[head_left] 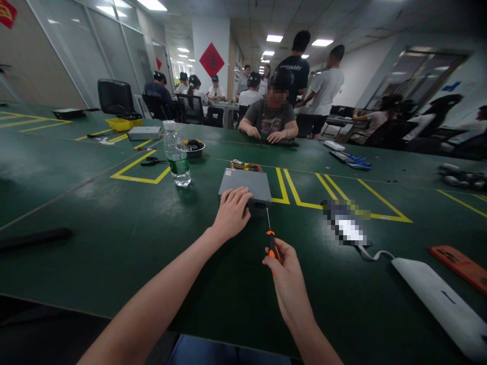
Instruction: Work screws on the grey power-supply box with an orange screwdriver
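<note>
Across the near half of the green table, we have a grey box set flat before us, with coloured wires bunched at its far side. Our left hand lies on the box, fingers reaching over its near top edge. Our right hand is closed on the orange and black handle of a screwdriver, its shaft pointing up and away from us toward the box's near right corner. We cannot fairly tell whether the tip touches the box, nor whether the left hand grips it or only rests there.

To the left of the box we see an upright bottle with a white cap, and just behind it a metal bowl with dark things inside. Farther left and back sit a silver box and a yellow tray. Yellow tape marks outlines on the tabletop. To our right lie a white pack, a cable running from its far end, and an orange phone. Across from us, a co-worker sits with both forearms on the table.
</note>
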The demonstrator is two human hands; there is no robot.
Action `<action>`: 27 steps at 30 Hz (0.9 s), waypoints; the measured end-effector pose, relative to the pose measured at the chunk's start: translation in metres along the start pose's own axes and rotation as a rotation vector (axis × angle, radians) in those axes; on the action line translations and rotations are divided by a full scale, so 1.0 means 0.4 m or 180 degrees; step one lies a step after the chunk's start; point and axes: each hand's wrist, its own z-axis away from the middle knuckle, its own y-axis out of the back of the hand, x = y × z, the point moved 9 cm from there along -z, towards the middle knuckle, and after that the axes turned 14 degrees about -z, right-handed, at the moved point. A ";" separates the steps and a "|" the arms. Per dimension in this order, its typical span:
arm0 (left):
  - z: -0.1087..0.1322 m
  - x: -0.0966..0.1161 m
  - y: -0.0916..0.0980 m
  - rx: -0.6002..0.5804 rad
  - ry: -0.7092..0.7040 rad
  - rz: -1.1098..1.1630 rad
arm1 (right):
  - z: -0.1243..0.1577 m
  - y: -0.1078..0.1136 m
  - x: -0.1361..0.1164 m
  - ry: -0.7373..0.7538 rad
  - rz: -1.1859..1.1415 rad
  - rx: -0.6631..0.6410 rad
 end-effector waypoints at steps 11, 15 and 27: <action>0.022 0.011 0.009 -0.0124 -0.0110 -0.0271 | 0.095 -0.101 -0.153 0.3241 0.3319 -0.1226; 0.035 0.016 0.012 -0.0077 -0.0071 -0.0337 | 0.087 -0.113 -0.122 0.3256 0.3459 -0.1863; 0.048 0.013 -0.002 0.0126 -0.0115 -0.0396 | 0.037 -0.100 -0.148 0.3759 0.3284 -0.2002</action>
